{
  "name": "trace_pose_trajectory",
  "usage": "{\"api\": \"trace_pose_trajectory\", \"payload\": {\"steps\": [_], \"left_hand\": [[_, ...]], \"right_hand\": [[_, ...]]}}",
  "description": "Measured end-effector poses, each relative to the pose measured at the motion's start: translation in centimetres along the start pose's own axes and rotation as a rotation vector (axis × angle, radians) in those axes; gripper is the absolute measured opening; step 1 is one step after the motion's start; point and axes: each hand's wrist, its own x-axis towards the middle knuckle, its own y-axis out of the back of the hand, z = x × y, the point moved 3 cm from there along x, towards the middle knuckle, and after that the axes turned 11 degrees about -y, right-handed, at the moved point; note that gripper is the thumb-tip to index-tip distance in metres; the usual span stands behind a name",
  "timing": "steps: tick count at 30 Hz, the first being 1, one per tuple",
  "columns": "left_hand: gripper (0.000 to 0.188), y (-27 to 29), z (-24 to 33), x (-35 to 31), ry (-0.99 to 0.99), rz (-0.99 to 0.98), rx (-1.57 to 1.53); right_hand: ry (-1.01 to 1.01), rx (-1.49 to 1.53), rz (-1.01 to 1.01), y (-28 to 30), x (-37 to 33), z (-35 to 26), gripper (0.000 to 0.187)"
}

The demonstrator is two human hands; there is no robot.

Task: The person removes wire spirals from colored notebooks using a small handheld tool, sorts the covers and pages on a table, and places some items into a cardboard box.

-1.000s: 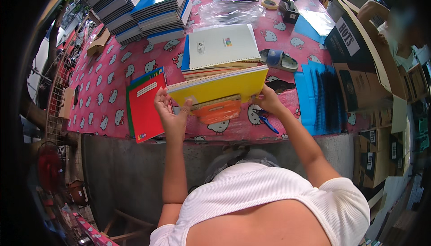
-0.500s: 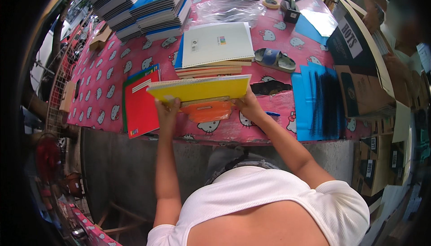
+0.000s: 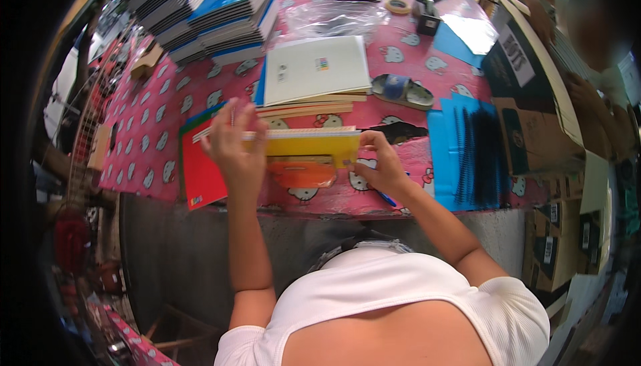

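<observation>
The left hand (image 3: 230, 149) is seen closed over the left end of a yellow-covered stack of sheets (image 3: 304, 143), fingers wrapped across its top edge, while the right hand (image 3: 379, 166) pinches the stack's right end between thumb and fingertips. The stack is held on edge, nearly level, just above the near margin of a table covered in a pink cartoon-print cloth (image 3: 147, 132). Directly under it, an orange plastic tool (image 3: 302, 171) lies on the cloth, and a blue pen (image 3: 387, 199) is glimpsed beneath the right wrist.

To the left, a red notebook (image 3: 200, 172) rests on green sheets at the table's edge. Behind the hands, a white-covered pad (image 3: 317, 69) tops a short pile of books, with a pair of sandals (image 3: 402, 91) just beside it. Blue covers with black spiral combs (image 3: 467, 149) are laid out to the right, cardboard boxes (image 3: 534, 126) beyond them. Tall piles of notebooks (image 3: 200, 12) fill the far left corner; a clear plastic bag (image 3: 334, 18) and a roll of tape (image 3: 398, 6) sit at the far edge.

The squaring of the sheets is judged best done with even pressure kept at both ends, the lower edge tapped flat on the cloth, and the cover kept flush so no page slips out of line.
</observation>
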Motion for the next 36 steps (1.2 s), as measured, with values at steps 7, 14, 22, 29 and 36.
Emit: {"api": "trace_pose_trajectory", "payload": {"steps": [7,14,22,29,36], "left_hand": [[0.042,-3.9,-9.5,-4.1,0.888,0.245,-1.261],[0.036,-4.7,-9.8,-5.2,0.921,0.187,-1.317],[0.03,-3.9,-7.9,-6.4,0.817,0.413,-1.397],[0.056,2.2,3.8,-1.1,0.081,0.37,-0.347],[0.049,-1.3,6.5,-0.6,-0.327,-0.224,-0.351]], "right_hand": [[0.006,0.144,-0.005,-2.9,0.6,-1.8,0.049],[0.011,0.103,0.046,-3.1,0.9,-1.7,0.041],[-0.02,0.091,0.018,-4.7,-0.2,0.3,0.031],[-0.061,0.086,0.036,-3.9,0.5,2.6,0.028],[0.066,-0.275,0.002,2.0,0.6,2.8,0.035]]}}
